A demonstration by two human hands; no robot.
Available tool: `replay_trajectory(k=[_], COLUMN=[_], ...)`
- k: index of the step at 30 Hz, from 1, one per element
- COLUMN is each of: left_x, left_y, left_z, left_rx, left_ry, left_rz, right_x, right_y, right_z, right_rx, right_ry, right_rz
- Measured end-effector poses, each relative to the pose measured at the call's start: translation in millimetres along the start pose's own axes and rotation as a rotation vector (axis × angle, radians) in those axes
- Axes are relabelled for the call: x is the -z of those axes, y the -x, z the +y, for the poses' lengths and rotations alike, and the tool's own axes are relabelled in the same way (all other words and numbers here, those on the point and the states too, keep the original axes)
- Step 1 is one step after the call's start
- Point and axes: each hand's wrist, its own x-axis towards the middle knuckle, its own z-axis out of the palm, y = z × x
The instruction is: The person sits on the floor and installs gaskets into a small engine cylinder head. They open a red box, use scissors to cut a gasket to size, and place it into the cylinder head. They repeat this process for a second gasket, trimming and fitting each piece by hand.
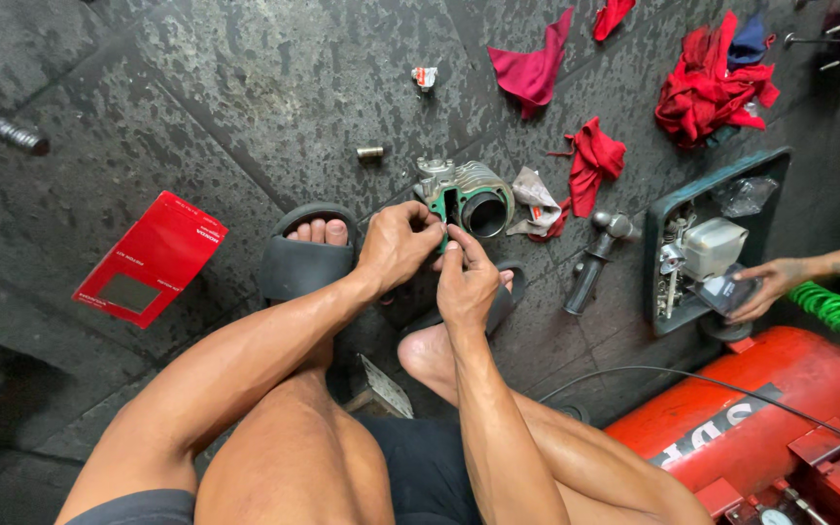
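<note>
1. The finned metal engine cylinder [467, 197] lies on its side on the dark floor [196, 87], just ahead of your feet, its round bore facing you and a green gasket [442, 209] against its near face.
2. Your left hand [399, 243] has its fingers pinched together at the gasket's edge, touching the cylinder's near side.
3. Your right hand [467, 282] sits just beside the left, its fingertips closed on the same green edge; what else it grips, if anything, you cannot tell.
4. Your left foot rests in a black sandal [303, 258] just left of the cylinder.
5. A grey rag [535, 199] and a red rag [593, 160] lie right of the cylinder, with a hammer [597, 258] nearby.
6. Further right, another person's hand [765, 287] reaches over a dark tray of parts [668, 204], beside a red air tank [751, 408].
7. A red box [151, 258] lies well apart on the left.
</note>
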Motion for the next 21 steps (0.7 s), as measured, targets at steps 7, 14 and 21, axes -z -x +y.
replay_trajectory(k=[7, 14, 21], left_x=[-5, -8, -8], left_y=[0, 0, 0], left_z=[4, 7, 14], left_rx=[0.024, 0.04, 0.1], left_ry=[-0.069, -0.114, -0.229], left_rz=[0.032, 0.063, 0.068], right_x=[2, 4, 5], right_y=[-1, 0, 2], right_z=[3, 2, 6], right_rx=[0.01, -0.021, -0.015], right_ry=[-0.099, -0.129, -0.195], right_rz=[-0.028, -0.064, -0.087])
